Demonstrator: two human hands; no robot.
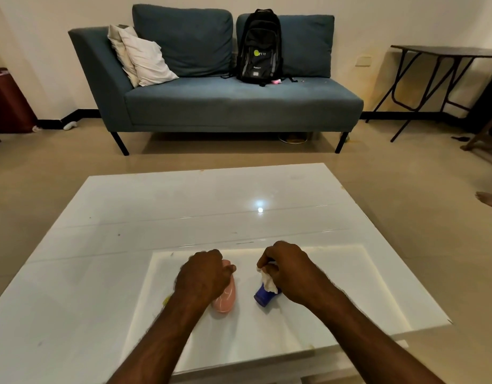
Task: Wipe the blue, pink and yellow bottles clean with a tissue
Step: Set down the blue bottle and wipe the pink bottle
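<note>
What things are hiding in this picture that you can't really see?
All in the head view:
- Yellow bottle: only a tiny yellowish bit peeks out beside the left forearm; I cannot tell if that is it.
- Pink bottle: its top is covered by the left hand.
- Blue bottle: mostly hidden by the tissue and right hand.
- Backpack: its lettering is too small to read.

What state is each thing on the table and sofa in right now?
Pink bottle: lying, under left hand.
Blue bottle: tilted, partly hidden by right hand.
Tissue: crumpled, pinched by right hand.
Yellow bottle: mostly hidden.
Backpack: upright on sofa.
</note>
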